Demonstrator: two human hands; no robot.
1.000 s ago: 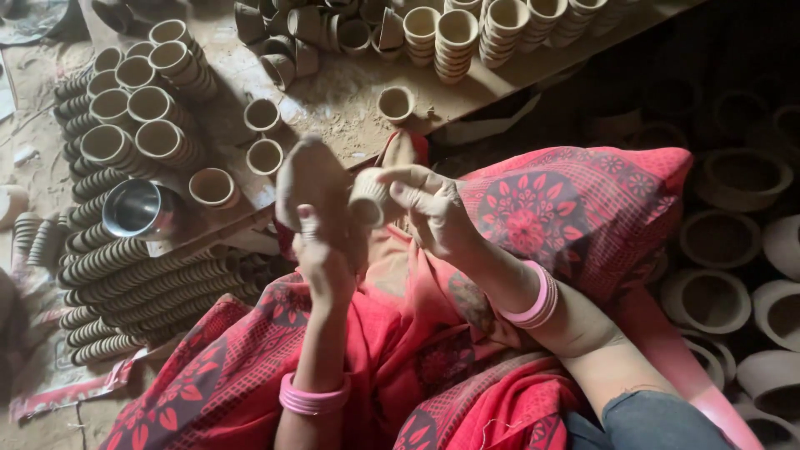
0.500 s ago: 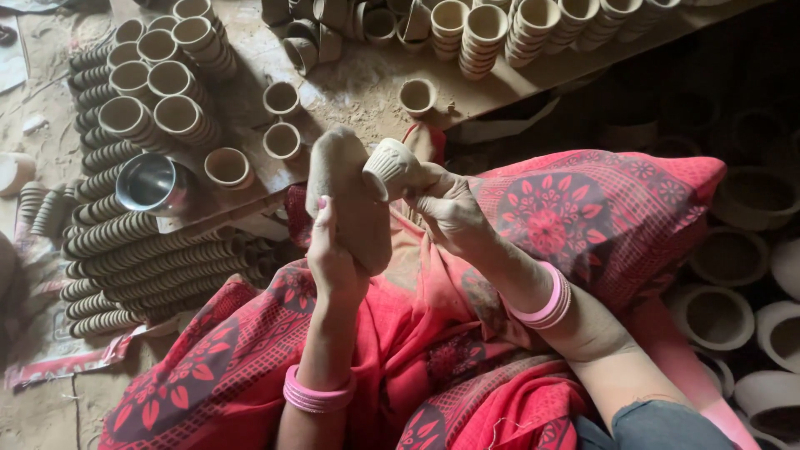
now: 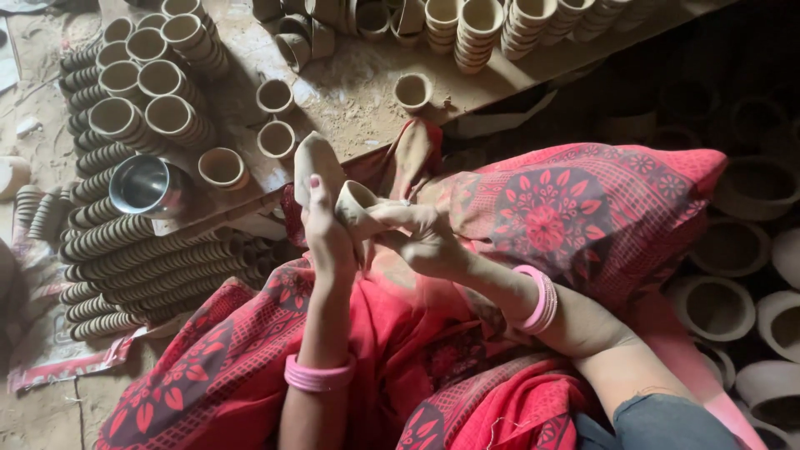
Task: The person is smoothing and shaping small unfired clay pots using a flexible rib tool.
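A: What's the setting?

B: A dusty earthen floor crowded with unfired clay cups. Stacks lie on their sides in rows at the left, more stand mouth-up behind them, and piles of nested cups line the top edge. A few single cups sit apart on the floor, and a steel pot lies tilted among the rows. Bigger clay bowls fill the dark right side.

A: And the person?

B: Seated, a red patterned cloth over the lap, pink bangles on both wrists.

A: What do the hands hold?

B: The left hand grips a flat, pale tool, fingers wrapped round its lower part so it stands upright above the fist. The right hand is clamped on a small cup, thumb and fingers closed around its base.

A: Where is that cup?

B: Above the lap, between the two hands, its mouth tilted toward the tool. Its side touches the left hand just below the tool.

A: Is the tool on the cup?

B: Just beside it; I cannot tell if they touch.
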